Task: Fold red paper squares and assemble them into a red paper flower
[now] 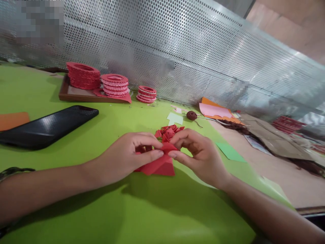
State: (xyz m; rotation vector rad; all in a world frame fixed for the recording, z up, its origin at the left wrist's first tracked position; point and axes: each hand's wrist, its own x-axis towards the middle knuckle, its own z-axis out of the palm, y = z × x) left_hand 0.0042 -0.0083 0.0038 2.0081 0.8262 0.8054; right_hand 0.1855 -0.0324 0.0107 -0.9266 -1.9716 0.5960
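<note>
Between my two hands is a piece of red paper (166, 149), partly folded. My left hand (138, 149) pinches its left edge with thumb and forefinger. On the other side, my right hand (196, 154) grips the right edge the same way. Below the held piece, more red paper (166, 167) lies on the green tabletop (162, 210), partly covered by my left hand. Just beyond my fingers sits a small heap of folded red paper pieces (169, 132).
A black phone (50, 127) lies at the left. Behind it, a brown tray (83, 97) bears stacked red rings (83, 76). A brown yarn ball (191, 115) and a green paper (231, 152) lie right of centre. A perforated metal panel (152, 40) borders the back.
</note>
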